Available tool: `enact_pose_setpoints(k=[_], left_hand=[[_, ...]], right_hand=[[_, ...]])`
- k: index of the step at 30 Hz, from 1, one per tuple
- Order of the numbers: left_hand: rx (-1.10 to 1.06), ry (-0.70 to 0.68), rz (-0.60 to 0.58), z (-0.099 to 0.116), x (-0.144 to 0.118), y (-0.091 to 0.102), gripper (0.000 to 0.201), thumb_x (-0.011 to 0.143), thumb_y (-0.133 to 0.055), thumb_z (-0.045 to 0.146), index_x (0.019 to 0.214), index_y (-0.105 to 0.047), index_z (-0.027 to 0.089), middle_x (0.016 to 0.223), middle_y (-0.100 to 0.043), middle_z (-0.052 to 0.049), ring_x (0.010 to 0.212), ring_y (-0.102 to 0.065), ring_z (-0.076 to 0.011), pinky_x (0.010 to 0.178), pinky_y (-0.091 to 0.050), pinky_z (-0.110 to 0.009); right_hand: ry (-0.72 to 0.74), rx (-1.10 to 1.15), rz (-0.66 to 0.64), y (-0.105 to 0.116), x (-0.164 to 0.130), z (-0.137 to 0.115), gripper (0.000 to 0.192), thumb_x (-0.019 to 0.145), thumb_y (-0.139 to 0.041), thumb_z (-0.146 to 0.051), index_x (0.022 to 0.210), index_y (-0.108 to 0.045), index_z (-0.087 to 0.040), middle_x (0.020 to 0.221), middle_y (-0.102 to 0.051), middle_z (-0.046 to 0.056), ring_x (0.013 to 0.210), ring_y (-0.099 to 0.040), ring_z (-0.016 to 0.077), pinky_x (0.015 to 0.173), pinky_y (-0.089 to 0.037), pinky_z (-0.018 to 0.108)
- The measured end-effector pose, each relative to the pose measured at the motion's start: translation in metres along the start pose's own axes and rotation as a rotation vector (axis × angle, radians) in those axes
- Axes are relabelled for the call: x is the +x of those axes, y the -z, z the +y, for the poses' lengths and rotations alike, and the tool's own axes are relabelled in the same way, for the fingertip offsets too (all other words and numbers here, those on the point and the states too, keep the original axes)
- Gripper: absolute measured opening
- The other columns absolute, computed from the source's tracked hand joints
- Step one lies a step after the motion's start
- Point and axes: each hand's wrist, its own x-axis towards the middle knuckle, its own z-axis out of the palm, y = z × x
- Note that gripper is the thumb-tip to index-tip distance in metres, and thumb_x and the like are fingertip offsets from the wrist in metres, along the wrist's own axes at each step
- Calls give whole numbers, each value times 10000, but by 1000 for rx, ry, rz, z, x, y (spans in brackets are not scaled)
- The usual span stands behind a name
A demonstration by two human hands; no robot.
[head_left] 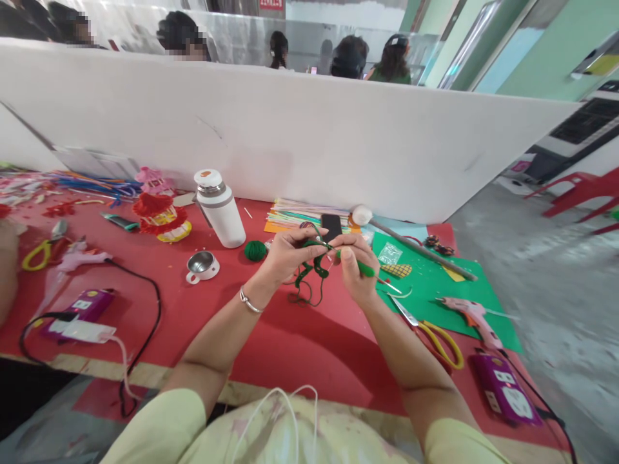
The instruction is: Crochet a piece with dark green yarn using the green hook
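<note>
Left hand (286, 254) pinching dark green yarn (309, 280) between thumb and fingers, narrow grip, closed on the strand. Right hand (355, 264) closed around a green crochet hook (363, 267), grip narrow too, hook tip pointing toward the left grip and meeting the yarn there. Held just above the red tabletop (290, 335), both grips close together, almost touching. Loose loops of yarn hanging down below the two grips, lower end resting on the tabletop. Small green yarn ball (255, 250) just left of the left grip, on the tabletop. Further left of it, a little metal cup (202, 265) and a white bottle (221, 207), standing upright. Behind the grips, a black phone (331, 225) lying on a stack of coloured paper (290, 216). Right of the right grip, a green sheet (435, 290); on its near edge, yellow-handled scissors (435, 338); further right on the sheet, a pink glue gun (471, 316). Near right corner, a purple power strip (505, 386). Silver bangle (249, 301) on the left wrist.
</note>
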Motion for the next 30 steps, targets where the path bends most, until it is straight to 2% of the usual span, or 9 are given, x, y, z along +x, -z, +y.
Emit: enact_pose_setpoints(k=[4,7,11,14,17,21,26,30], left_hand=[[208,-218,252,-2,-6,-9,168,725,-862,281,863,-814,199,864,-747,-27,832,-677,-168,801,-560,-289],[146,-255,339,2,-11,-17,140,745,-838,282,850,-791,201,866,-739,-15,809,-660,-152,789,-551,-275],[-188,-137,293,15,-16,-23,221,683,-883,279,858,-775,195,816,-704,6,669,-603,-90,636,-512,-219],[-326,8,199,25,-15,-18,312,615,-929,275,871,-779,180,714,-655,26,501,-466,-24,447,-353,-166],[-338,120,113,34,-10,-4,388,571,-953,238,922,-801,167,617,-595,52,423,-348,9,395,-253,-161],[-300,148,74,41,-4,11,362,570,-955,221,895,-812,151,640,-641,29,410,-331,15,391,-241,-172],[-301,211,39,44,-4,14,347,590,-942,222,892,-801,126,576,-588,42,410,-331,9,403,-226,-169],[-293,218,33,46,-5,14,319,599,-928,209,877,-795,128,578,-603,33,412,-328,8,403,-212,-164]], right_hand=[[164,-190,32,-9,6,-5,224,1020,-535,-307,946,-735,-239,1018,-731,87,966,-705,230,880,-612,414],[249,-224,39,-21,9,-10,151,1001,-568,-286,1030,-711,-248,1069,-714,91,1005,-690,239,931,-592,425],[290,-225,126,-35,9,-14,171,1007,-569,-356,1047,-688,-240,1077,-651,101,1032,-654,248,919,-584,424],[296,-139,157,-35,11,-12,318,1014,-524,-502,998,-699,-237,1042,-626,100,1001,-653,249,855,-603,417],[207,-8,50,-28,17,-9,453,1023,-448,-577,913,-723,-234,994,-662,93,930,-683,234,771,-622,390],[112,121,-58,-20,23,-6,456,1027,-455,-557,921,-750,-226,1000,-720,98,857,-720,220,646,-627,348],[114,132,-125,-15,24,-2,464,983,-520,-610,965,-779,-225,1036,-757,104,928,-749,246,732,-658,385],[209,86,-149,-10,25,4,380,966,-585,-562,1028,-778,-241,1078,-770,102,989,-755,255,840,-655,418]])
